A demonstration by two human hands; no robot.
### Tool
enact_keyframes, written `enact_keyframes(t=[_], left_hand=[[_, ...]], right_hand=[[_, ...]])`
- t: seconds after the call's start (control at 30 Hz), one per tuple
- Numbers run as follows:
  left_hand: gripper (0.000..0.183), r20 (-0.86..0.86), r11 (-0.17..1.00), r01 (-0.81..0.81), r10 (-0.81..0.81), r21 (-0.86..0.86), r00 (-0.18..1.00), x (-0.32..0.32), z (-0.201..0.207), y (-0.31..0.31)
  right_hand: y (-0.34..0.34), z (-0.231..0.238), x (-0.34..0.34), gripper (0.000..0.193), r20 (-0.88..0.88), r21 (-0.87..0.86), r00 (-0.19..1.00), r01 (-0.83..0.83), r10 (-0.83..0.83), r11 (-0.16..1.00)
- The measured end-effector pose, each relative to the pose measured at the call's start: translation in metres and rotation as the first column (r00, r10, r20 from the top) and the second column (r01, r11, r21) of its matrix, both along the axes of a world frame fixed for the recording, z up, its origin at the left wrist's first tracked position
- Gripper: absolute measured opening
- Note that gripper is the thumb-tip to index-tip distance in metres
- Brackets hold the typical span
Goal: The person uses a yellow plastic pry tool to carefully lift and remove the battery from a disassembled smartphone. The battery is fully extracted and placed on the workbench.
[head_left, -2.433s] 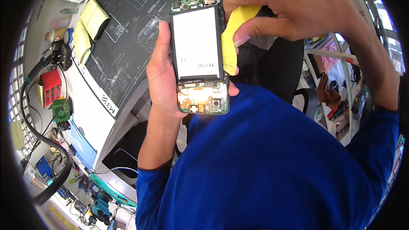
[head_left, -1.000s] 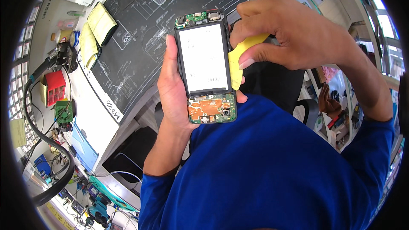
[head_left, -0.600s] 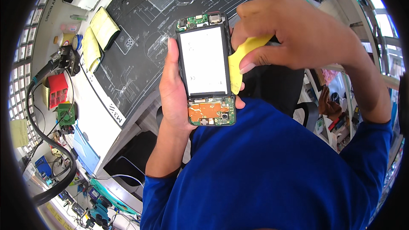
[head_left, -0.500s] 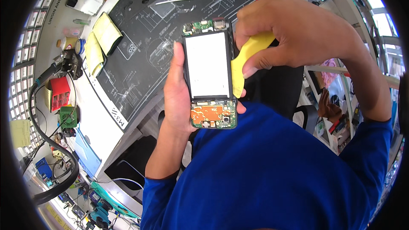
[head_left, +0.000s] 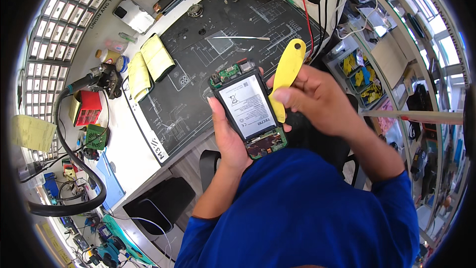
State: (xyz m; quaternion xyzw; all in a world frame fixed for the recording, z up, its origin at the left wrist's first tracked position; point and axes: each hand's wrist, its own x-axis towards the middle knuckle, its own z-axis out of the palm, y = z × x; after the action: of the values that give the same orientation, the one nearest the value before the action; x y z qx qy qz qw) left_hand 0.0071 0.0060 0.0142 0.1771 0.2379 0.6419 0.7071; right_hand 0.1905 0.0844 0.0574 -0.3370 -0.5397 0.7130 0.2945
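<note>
One opened black rectangular phone [head_left: 249,100], one white battery [head_left: 243,111] between two green circuit boards [head_left: 229,73], sits in the left hand [head_left: 228,143], fingers curled around; the right hand [head_left: 323,100] pinches one flat yellow tool [head_left: 288,67] alongside.

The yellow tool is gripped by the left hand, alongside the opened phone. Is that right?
Wrong hand: the head view shows the right hand gripping the yellow tool, while the left hand supports the opened phone. The tool is indeed alongside the phone.
</note>
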Motion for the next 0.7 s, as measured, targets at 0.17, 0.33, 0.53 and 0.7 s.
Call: enact_keyframes(t=[0.17,0.33,0.53,0.7], left_hand=[[0.086,-0.151,0.996,-0.076,0.083,0.048,0.985,0.000,-0.004,-0.003],[0.094,-0.138,0.999,-0.046,0.045,0.000,0.989,0.001,-0.002,-0.004],[0.101,-0.183,0.997,0.061,-0.069,-0.044,0.981,-0.018,-0.014,-0.004],[0.109,-0.177,0.995,-0.087,0.079,-0.042,0.981,-0.013,-0.003,-0.003]], right_hand=[[-0.024,-0.006,-0.018,0.025,0.054,0.058,0.986,0.154,-0.157,0.986],[-0.032,-0.002,-0.016,0.023,0.112,0.217,0.972,0.178,-0.206,0.960],[-0.020,-0.009,-0.014,0.025,0.030,0.079,0.983,0.179,-0.182,0.981],[-0.011,0.005,-0.022,0.030,0.122,0.191,0.980,0.134,-0.159,0.972]])
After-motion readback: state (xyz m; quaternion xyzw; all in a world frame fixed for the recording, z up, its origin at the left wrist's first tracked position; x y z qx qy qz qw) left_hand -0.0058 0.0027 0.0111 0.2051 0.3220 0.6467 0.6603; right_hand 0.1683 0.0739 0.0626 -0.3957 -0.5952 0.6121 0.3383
